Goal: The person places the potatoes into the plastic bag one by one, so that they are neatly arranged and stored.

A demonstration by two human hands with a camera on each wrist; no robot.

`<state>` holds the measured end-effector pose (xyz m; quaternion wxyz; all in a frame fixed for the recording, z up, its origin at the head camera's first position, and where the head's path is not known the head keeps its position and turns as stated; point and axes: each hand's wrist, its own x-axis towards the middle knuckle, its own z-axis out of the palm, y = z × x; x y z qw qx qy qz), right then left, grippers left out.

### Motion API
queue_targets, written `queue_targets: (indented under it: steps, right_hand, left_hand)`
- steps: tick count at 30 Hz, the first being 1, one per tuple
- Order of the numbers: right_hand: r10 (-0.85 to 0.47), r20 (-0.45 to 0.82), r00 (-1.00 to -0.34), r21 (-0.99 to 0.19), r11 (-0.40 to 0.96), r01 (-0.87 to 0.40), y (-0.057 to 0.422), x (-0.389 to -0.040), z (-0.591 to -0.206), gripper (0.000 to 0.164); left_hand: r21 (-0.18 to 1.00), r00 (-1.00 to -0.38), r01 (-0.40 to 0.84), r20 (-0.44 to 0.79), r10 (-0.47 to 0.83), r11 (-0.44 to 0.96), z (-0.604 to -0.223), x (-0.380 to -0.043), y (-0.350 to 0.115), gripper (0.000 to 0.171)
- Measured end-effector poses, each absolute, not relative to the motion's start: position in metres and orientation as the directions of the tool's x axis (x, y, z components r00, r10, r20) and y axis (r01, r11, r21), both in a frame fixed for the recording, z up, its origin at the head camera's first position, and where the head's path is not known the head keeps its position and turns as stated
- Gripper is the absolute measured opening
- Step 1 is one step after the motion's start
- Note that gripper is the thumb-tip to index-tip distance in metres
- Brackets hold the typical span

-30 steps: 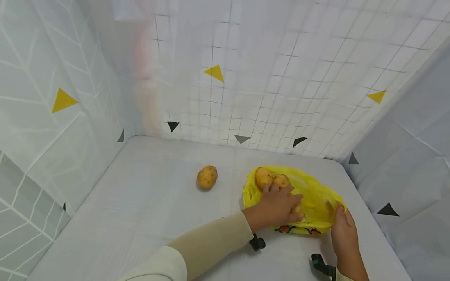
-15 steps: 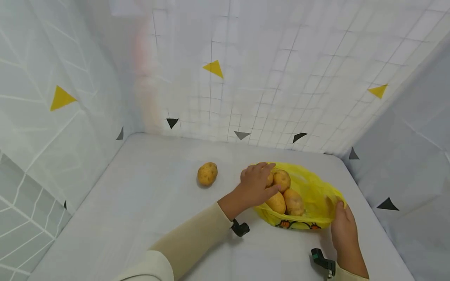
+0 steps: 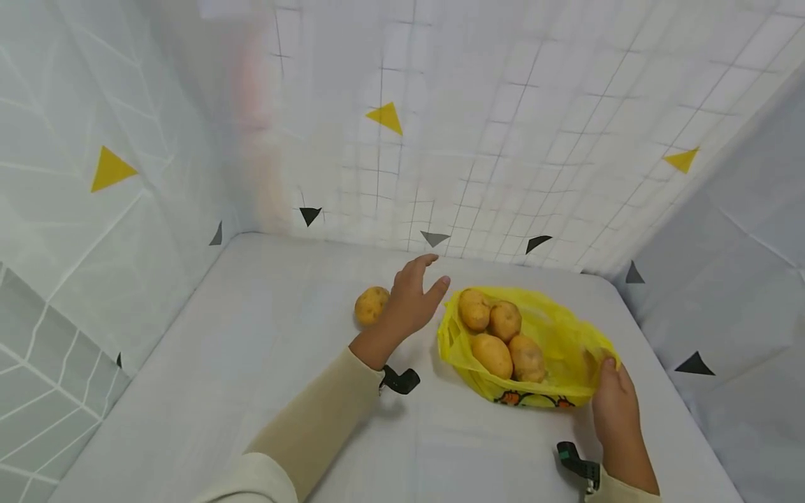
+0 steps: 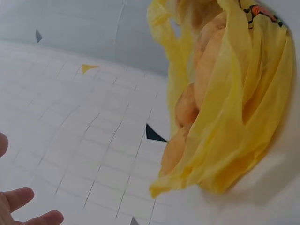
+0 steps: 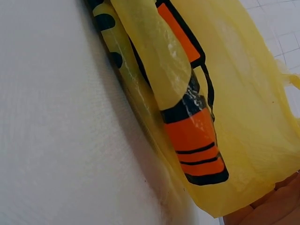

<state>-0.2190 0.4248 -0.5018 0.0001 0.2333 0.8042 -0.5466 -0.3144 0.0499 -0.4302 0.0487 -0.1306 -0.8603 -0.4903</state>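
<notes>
A yellow plastic bag (image 3: 560,335) lies with its mouth spread on the right half of the table, several potatoes (image 3: 492,355) inside it. My right hand (image 3: 616,405) pinches the bag's right edge between thumb and fingers. In the right wrist view the bag's printed side (image 5: 197,145) fills much of the frame, and only part of the hand shows at the lower right. My left hand (image 3: 411,297), fingers spread and holding nothing, hovers left of the bag. It partly covers a single loose potato (image 3: 371,305). The left wrist view catches a few fingertips (image 4: 49,218) and the bag.
The white-covered table (image 3: 251,363) is closed in by a patterned back sheet (image 3: 490,126) and side sheets. A black wrist camera (image 3: 401,381) juts from the left wrist, another black camera (image 3: 575,461) from the right.
My left hand has come out of the bag and moved left toward the loose potato, uncovering the potatoes in the bag. The right hand keeps its hold on the bag's edge.
</notes>
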Motion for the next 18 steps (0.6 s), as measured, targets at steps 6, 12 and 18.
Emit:
queue_targets:
  steps: [6,12,18]
  right_hand:
    - [0.392,-0.234,-0.890,-0.873,0.319,0.370,0.424,-0.221,-0.502,0.078]
    - [0.401,-0.221,-0.889,-0.886,0.298,0.355,0.424,-0.221,-0.501,0.075]
    - [0.386,-0.219,-0.896,-0.887,0.303,0.348,0.424,-0.221,-0.504,0.074]
  left_hand:
    - [0.873,-0.975,0.221,0.195,0.104,0.436,-0.427,-0.316,0.024,0.060]
    - [0.902,-0.986,0.165,0.160,0.046,0.399,-0.419,-0.316,0.001,0.062]
    - [0.909,-0.991,0.131,0.129,0.033,0.396,-0.423,-0.316,-0.028,0.066]
